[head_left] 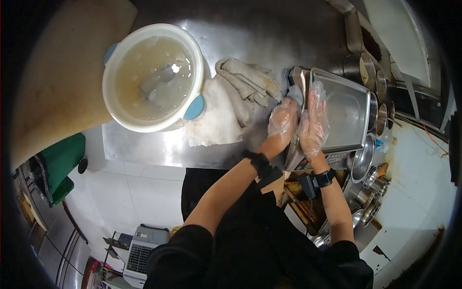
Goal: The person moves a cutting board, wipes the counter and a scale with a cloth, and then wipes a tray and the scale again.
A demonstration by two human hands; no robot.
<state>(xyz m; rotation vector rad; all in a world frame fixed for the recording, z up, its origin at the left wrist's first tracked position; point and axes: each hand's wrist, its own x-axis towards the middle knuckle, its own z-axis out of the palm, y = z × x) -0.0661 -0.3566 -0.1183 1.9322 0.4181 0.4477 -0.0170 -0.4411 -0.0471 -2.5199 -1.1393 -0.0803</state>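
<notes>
My left hand (284, 120), in a clear plastic glove, is closed on a bunched grey cloth (295, 93) at the left side of a kitchen scale (336, 158). My right hand (314, 120), gloved the same way, has its fingers stretched out flat along the near-left rim of a shallow metal tray (344, 111). That tray rests on the scale, whose keypad shows below it. Left of my hands, a crumpled beige towel (245, 82) and a white cloth (214, 118) lie on the steel table.
A white tub (109, 96) of cloudy water with something submerged stands on the steel table (269, 29). Several metal pots and bowls (363, 156) line the right side. A green bin (60, 161) and a grey machine (147, 245) stand on the floor.
</notes>
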